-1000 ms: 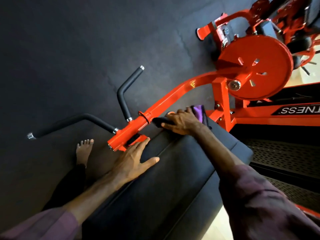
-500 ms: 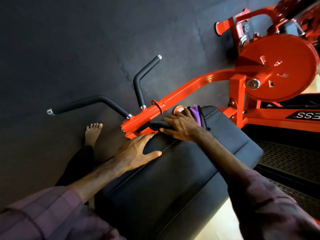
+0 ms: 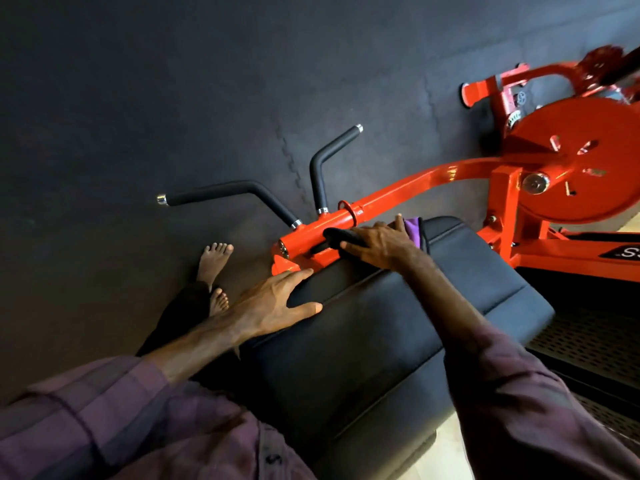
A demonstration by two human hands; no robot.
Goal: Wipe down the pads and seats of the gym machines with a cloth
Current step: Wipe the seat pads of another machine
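Observation:
A long black padded bench of an orange gym machine runs across the middle of the view. My right hand lies flat on a purple and black cloth, pressing it onto the pad's far edge beside the orange arm. The cloth's dark end sticks out past my fingertips. My left hand rests flat on the pad's left edge with fingers spread and holds nothing.
The orange lever arm carries two black foam-covered handles over the dark rubber floor. An orange wheel and frame stand at the right. A perforated black footplate lies beyond the pad. My bare feet stand left of the bench.
My right hand has stayed on the cloth at the pad's far edge, shifting only slightly. My left hand stays put. The view has swung, and a second foot now shows.

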